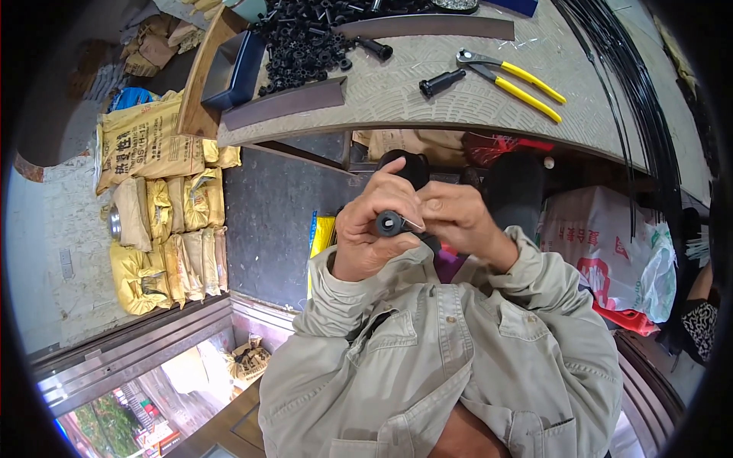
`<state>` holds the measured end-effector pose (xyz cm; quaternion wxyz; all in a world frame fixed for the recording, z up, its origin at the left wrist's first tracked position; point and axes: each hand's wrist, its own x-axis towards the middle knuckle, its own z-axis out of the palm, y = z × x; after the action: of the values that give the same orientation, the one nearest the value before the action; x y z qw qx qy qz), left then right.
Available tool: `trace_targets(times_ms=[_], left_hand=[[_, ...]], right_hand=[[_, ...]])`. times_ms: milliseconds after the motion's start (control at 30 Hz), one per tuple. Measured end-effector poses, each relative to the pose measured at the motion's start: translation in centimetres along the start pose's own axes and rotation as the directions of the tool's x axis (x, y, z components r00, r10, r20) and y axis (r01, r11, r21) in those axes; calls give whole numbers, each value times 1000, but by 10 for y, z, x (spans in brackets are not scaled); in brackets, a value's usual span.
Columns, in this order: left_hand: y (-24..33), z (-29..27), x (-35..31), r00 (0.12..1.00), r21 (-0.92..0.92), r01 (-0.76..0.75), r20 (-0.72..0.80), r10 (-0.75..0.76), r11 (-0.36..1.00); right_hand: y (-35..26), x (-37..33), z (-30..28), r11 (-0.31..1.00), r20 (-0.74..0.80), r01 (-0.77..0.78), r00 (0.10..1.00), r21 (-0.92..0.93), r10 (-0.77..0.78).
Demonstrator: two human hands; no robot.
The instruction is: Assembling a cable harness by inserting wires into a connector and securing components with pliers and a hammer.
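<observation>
My left hand (366, 233) is closed around a short black tube-shaped part (389, 223), its open round end facing the camera. My right hand (456, 217) touches it from the right, fingertips pinching a thin metal pin (413, 224) at the tube's mouth. Both hands are raised close to my chest, below the table's front edge. Just behind the fingers sits another rounded black piece (412, 166), partly hidden. The sleeves on both forearms are beige.
The patterned table (427, 99) above holds a heap of small black parts (305, 38), two loose black tubes (441, 82), yellow-handled pliers (513, 80), dark metal strips (284, 103) and a bundle of black wires (637, 84). A blue bin (233, 69) hangs at its left end. Yellow sacks (164, 221) lie left, a white bag (611, 244) right.
</observation>
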<state>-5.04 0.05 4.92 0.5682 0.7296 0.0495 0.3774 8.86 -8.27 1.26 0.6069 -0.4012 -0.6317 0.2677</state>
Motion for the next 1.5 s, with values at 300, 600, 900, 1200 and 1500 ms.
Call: trace_targets(times_ms=[300,600,900,1200,1500], left_hand=[[8,16,-10,977,-236,83,-173,-126,968],[5,4,-15,984,-292,85,-127,-127,953],[-2,11,-17,973,-363,135,-126,-192,922],[-19,11,-16,940,-272,52,-311,-139,961],[-22,18,-6,974,-290,66,-188,-124,955]], right_hand=[[23,69,-120,442,14,-26,996,-897,86],[54,86,-120,245,218,195,973,-950,73],[43,90,-130,316,261,236,964,-919,40],[28,37,-158,276,-74,-125,979,-953,188],[-14,16,-113,924,-273,-383,889,-4,367]])
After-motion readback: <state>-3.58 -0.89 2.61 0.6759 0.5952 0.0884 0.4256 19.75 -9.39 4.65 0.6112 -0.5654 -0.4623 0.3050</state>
